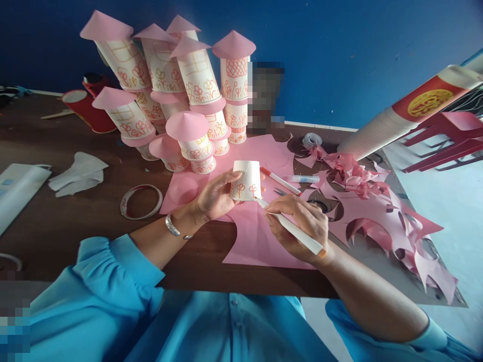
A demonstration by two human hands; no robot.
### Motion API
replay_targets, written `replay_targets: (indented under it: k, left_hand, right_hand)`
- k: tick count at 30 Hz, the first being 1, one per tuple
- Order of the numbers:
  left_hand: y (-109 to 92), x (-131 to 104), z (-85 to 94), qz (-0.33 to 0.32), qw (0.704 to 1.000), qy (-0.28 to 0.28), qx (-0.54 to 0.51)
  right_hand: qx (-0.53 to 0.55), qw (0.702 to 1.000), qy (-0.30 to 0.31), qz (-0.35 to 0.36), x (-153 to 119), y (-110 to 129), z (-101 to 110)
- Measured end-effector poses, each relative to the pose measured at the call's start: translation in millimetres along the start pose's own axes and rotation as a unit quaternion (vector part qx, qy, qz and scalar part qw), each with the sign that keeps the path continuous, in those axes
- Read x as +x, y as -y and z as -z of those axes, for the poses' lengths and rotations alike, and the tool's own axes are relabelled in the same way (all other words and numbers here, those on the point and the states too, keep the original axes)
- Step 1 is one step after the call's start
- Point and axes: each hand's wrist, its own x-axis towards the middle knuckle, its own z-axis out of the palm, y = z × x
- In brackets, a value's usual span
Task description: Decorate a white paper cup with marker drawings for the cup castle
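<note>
Over the pink paper [264,236], my left hand [219,193] grips a white paper cup [246,176], which has red flowers drawn along its lower edge. My right hand [298,221] is closed around a white marker [298,234], whose tip is at the cup's lower right edge. Just beyond the right hand lie a red-and-white marker [281,182] and a clear glue tube [302,179]. Scissor tips [279,192] show beside that hand, partly hidden.
Decorated cup towers [199,75] with pink cone roofs stand at the back left. A roll of tape [141,202] lies left of my left hand. Pink paper scraps [377,201] cover the right side. A tall stack of cups [400,118] leans at the back right.
</note>
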Motion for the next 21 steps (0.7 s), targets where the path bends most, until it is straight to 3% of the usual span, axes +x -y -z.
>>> replay_targets:
  k: [21]
  left_hand:
    - [-1.3,0.8,-2.6,-0.001,1.000,0.029,-0.001]
  right_hand:
    - [-0.005,1.000,-0.006,-0.006,-1.2,-1.4,-1.3]
